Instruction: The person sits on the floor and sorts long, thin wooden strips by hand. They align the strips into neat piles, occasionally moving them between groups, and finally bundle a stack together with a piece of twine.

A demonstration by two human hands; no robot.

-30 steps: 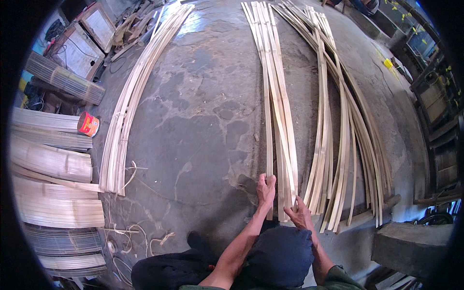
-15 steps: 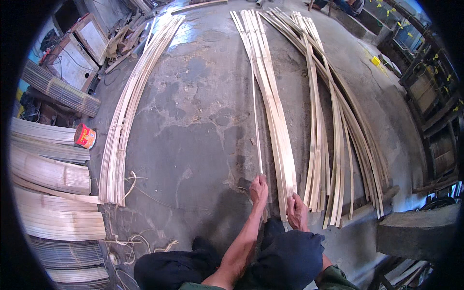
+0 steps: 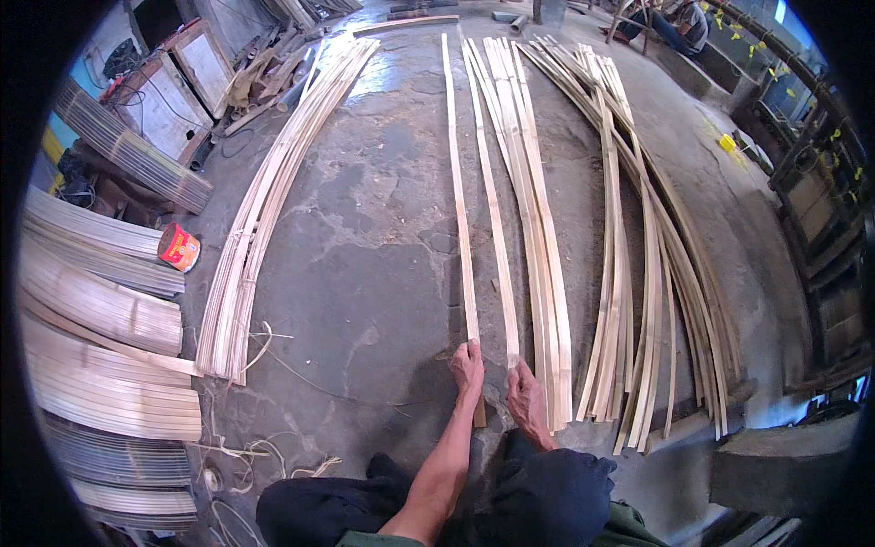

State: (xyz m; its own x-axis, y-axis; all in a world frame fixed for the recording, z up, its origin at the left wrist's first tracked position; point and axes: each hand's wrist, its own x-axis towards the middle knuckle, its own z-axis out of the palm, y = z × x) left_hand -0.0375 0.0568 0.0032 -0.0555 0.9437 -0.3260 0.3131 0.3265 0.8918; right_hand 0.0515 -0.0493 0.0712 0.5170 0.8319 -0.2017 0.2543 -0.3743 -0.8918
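Observation:
My left hand (image 3: 467, 369) is closed on the near end of a long, pale bamboo strip (image 3: 462, 219), which runs away from me over the floor. Just to its right, my right hand (image 3: 526, 394) grips the near end of a second bamboo strip (image 3: 493, 219). Right beside that hand lies a bundle of similar strips (image 3: 540, 264), spread slightly apart at the far end. Both held strips stand apart from this bundle, with a gap between them. Parts of my fingertips are hidden behind my hands.
Crossed strip piles (image 3: 656, 228) lie farther right, and another long bundle (image 3: 264, 219) lies to the left. Slatted mats (image 3: 109, 383) and a red tub (image 3: 179, 247) line the left side. A concrete block (image 3: 784, 465) stands at lower right. A person (image 3: 679, 27) sits far right.
My left hand has shifted left with its strip. My right hand has moved left from the bundle, now drawing a separate strip away from it. The view has tilted slightly.

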